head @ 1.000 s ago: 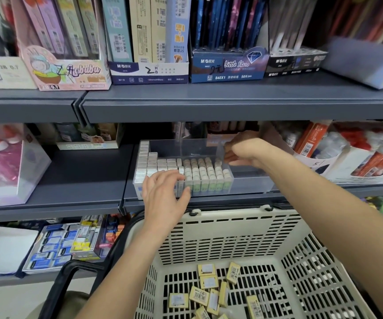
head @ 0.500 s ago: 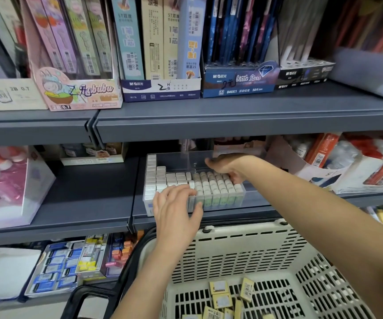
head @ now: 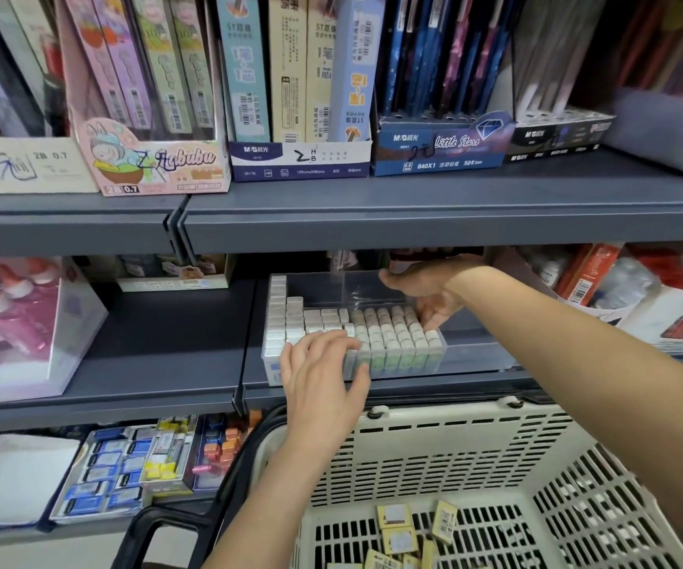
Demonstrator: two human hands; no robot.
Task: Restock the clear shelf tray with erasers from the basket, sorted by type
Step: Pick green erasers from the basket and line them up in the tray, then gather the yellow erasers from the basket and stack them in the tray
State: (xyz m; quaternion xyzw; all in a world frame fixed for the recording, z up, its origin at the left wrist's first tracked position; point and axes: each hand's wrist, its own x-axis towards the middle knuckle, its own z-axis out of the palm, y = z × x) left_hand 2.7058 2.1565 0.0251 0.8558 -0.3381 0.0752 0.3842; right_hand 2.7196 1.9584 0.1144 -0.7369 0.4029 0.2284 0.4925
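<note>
erasers [head: 389, 330] stand in rows in clear tray [head: 475, 355] at shelf's [head: 413, 390] front edge
left hand [head: 323, 375] lies spread over front rows; right hand [head: 426, 297], held flat, presses their right end; more erasers [head: 397, 527] lie in basket [head: 434, 457].

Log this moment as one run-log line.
left hand rests on erasers | right hand touches rows' right end | clear tray part filled | basket holds yellow erasers

Clear rectangular plastic shelf tray [head: 327, 291]: under both hands. Upright white erasers with green sleeves [head: 393, 334] stand in packed rows between left hand [head: 323, 375] and right hand [head: 426, 293]. Squarer white erasers [head: 290, 322] sit left of the left fingertips. Cream slotted plastic basket [head: 434, 453]: below both wrists, with flat yellow-wrapped erasers [head: 397, 527] loose on its floor.
</note>
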